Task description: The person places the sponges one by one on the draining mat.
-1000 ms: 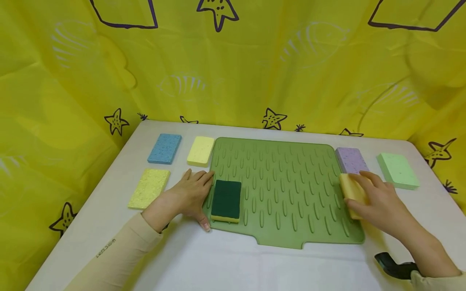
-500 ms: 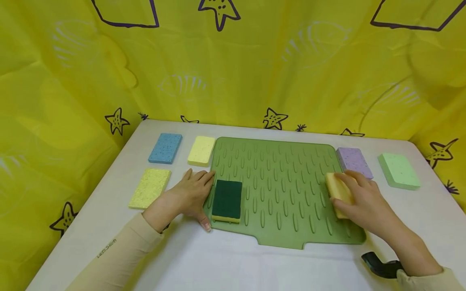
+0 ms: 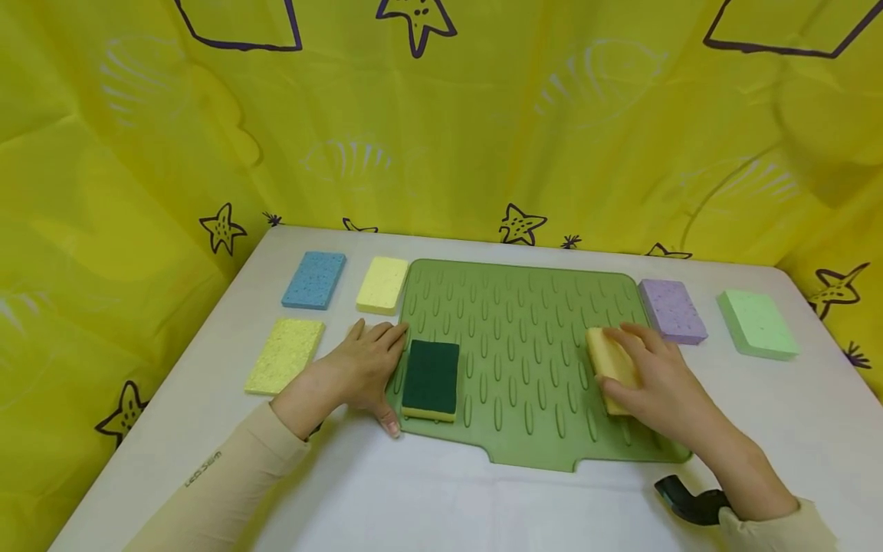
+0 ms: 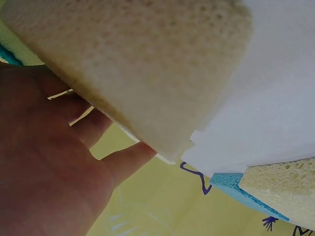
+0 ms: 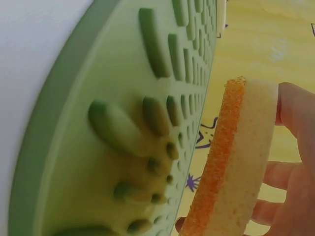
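A yellow-and-orange scrub sponge [image 3: 610, 359] is pinched by the right hand [image 3: 661, 383] above the green ridged drying mat [image 3: 527, 345], whose left edge is touched by the left hand [image 3: 366, 369], fingers spread

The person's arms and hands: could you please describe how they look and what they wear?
The left sleeve and right sleeve are pale beige; the left carries small dark lettering, too blurred to read surely. A curved black fitting juts out beside the right cuff. The left hand and right hand wear no gloves.
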Demonstrator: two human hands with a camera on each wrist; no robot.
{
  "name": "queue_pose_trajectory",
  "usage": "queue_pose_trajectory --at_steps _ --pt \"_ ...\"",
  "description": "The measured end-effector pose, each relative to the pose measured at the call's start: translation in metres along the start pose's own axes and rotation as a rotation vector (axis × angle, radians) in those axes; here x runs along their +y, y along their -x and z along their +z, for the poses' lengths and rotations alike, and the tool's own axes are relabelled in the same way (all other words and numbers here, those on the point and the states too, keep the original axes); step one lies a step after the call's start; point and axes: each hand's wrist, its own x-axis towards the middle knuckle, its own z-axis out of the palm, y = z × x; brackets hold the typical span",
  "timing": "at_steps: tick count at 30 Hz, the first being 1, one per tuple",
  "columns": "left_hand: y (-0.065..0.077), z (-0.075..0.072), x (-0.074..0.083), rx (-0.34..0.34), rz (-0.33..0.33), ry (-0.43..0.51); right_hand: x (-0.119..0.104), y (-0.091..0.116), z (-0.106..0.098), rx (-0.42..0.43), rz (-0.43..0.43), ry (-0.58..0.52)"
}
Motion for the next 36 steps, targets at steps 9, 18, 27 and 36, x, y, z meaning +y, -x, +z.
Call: queue_pose_trajectory --at_steps 9,18,27,36 --pt "0.0 0.0 0.001 -0.016 -0.007 0.003 -0.016 -0.004 0.005 -0.032 0.007 -0.009" --pt "0.0 0.0 0.001 -0.003 -0.004 0.008 -0.033 -0.008 0.016 -0.024 -0.006 -0.009" --pt "0.0 0.001 0.0 -0.015 -0.009 0.001 -0.051 -0.011 0.026 -0.044 -0.004 -0.025" --pt "0.0 0.002 0.0 0.001 0.004 -0.004 -0.068 -0.014 0.035 -0.058 -0.006 -0.052"
